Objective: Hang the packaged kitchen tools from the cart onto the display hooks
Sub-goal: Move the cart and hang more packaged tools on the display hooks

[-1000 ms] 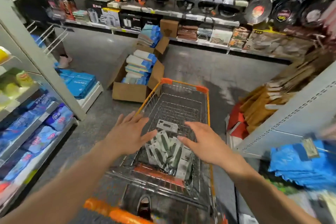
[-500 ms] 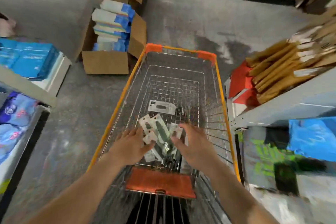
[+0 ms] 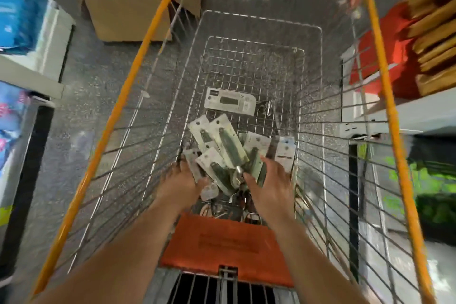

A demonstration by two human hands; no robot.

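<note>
The task seems barely begun; the packaged kitchen tools (image 3: 222,150) lie heaped at the 6 o'clock end of the cart (image 3: 128,81), with a lone package (image 3: 230,102) at the heap's 12 o'clock; the left hand (image 3: 181,181) meets the heap at 8 o'clock, its grip impossible to tell; the right hand (image 3: 271,180), fingers fairly straight, presses at 4 o'clock; no hooks show.

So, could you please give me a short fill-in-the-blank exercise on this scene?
The packaged tools lie heaped in a wire ___.
One package lies flat by itself, ___ from the person than the rest.
The left hand and right hand both touch the heaped ___.
Missing: cart; farther; tools.
</note>
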